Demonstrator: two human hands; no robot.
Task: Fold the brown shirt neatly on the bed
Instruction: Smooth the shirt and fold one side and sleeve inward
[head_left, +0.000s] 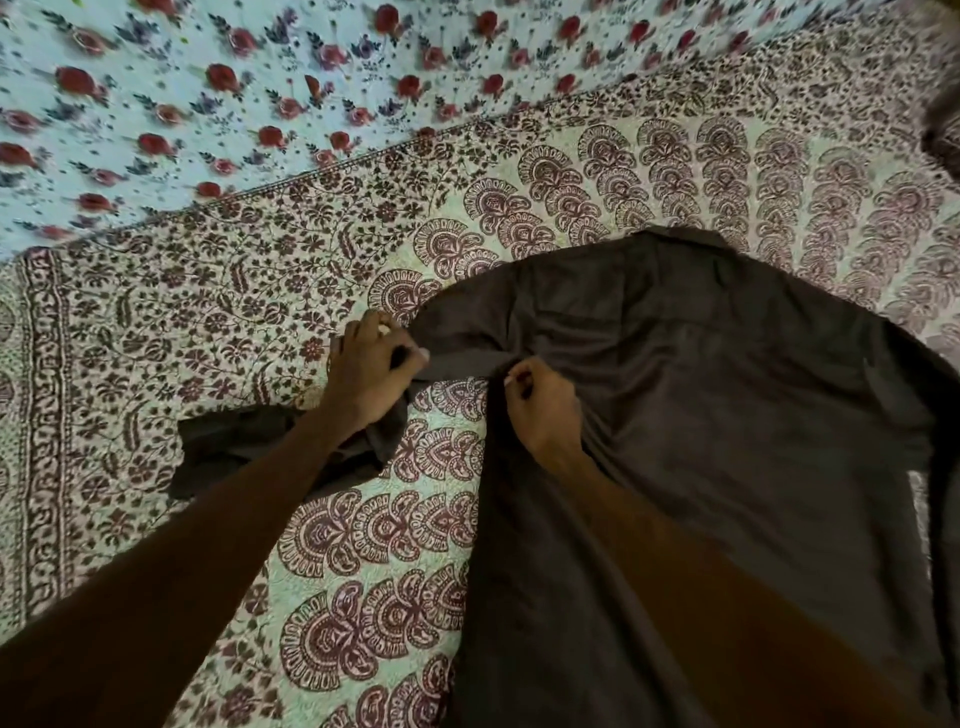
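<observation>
- We see the brown shirt spread across the right half of the bed, its collar at the far end and its hem running off the near edge of the view; the fabric lies mostly flat, with soft creases fanning out from the armpit
- Our left hand is clenched round the shirt's left sleeve, fingers curled over the cloth just left of the shoulder seam; the sleeve is drawn taut in a narrow band between our two hands
- Beyond that grip the rest of the sleeve drops toward us and to the left, passing under our left forearm; its cuff lies crumpled on the cover, well left of the shirt's body
- Our right hand pinches the shirt's left side edge at the armpit, fingers curled in and the cloth gathered into a small ridge; that forearm rests over the shirt's near part
- Under the shirt lies a pale block-printed bedspread with maroon fan motifs and a leafy border; at the far left a light blue floral sheet with red roses adjoins it
- A dark blurred shape sits at the far right edge; we cannot tell what it is
</observation>
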